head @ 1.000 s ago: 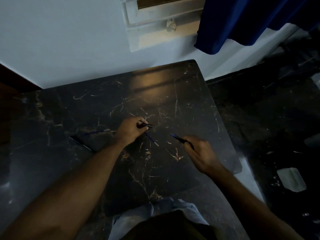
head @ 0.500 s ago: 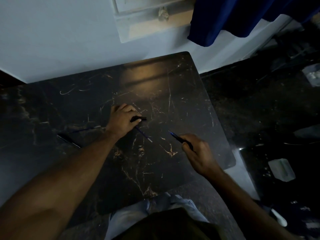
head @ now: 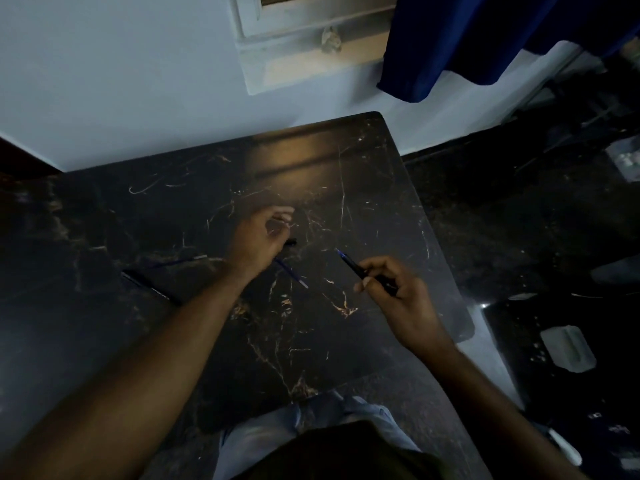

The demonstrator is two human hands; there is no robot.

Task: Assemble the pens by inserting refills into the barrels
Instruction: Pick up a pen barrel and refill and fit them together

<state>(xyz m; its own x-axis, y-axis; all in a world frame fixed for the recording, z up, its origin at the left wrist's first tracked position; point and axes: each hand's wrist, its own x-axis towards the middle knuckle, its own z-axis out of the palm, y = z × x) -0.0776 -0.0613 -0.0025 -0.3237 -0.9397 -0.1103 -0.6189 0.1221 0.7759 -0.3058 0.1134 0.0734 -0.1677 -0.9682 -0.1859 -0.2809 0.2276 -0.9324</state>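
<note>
The dark marble tabletop (head: 311,341) is filling most of the view and serving as the landmark here, its far edge meeting a pale wall. Both forearms are reaching over its near edge toward the middle.

The left hand (head: 258,242) is hovering near the tabletop's centre, fingers curled loosely; whether its grip is pinching anything I cannot tell, since the fingertips are blurred. A small black piece (head: 291,242), perhaps a cap or barrel end, is poking out just beside the thumb, and a thin blue refill (head: 291,273) is lying on the tabletop just below that hand — probably the part being reached for next.

The right hand (head: 398,296) is sitting toward the tabletop's right side, its grip clamped on a dark pen barrel (head: 367,271) that is angling up and inward, blue tip (head: 341,253) pointing at the left hand. Holding it tilted that way is likely keeping the open end presented for a refill, though which end is open is not clear.

Toward the tabletop's left side, another blue refill (head: 180,261) is lying near the left forearm, and a dark pen (head: 149,287) is resting just below it — set well apart from the working spot, seemingly waiting their turn or already done; the dim light is hiding which.
</note>
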